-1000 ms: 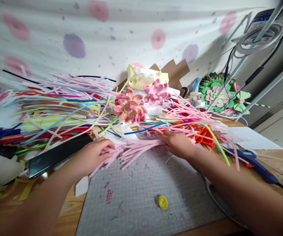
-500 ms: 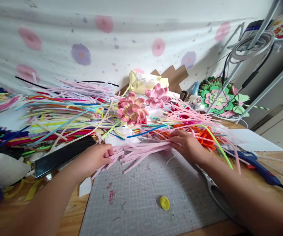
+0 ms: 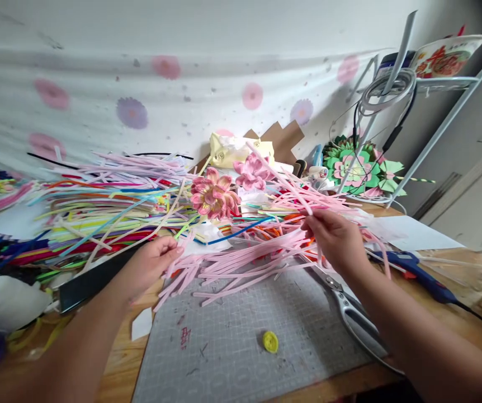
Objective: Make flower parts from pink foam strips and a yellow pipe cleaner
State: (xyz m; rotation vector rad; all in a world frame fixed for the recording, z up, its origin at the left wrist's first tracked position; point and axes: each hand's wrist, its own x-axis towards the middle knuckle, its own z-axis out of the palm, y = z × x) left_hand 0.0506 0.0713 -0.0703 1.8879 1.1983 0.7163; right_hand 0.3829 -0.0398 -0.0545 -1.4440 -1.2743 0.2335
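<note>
A loose bundle of pink pipe cleaners [image 3: 241,263] lies spread across the top of a grey cutting mat [image 3: 241,341]. My left hand [image 3: 151,263] rests at the bundle's left end, fingers curled lightly around a few strands. My right hand [image 3: 335,238] is raised a little above the pile's right end and pinches one long pink pipe cleaner [image 3: 280,179] that slants up to the left. A small yellow coil [image 3: 270,341] lies on the mat near its front.
A big heap of coloured pipe cleaners [image 3: 94,207] fills the left back. Two pink flowers [image 3: 216,196] stand behind the bundle, green-pink paper flowers [image 3: 358,170] at the right. Scissors [image 3: 350,313], a blue glue gun [image 3: 417,271] and a black bar [image 3: 94,277] lie nearby.
My right hand has lifted off the bundle with one pink pipe cleaner pinched in it. The bundle has loosened and spread on the mat. The scissors have come into view.
</note>
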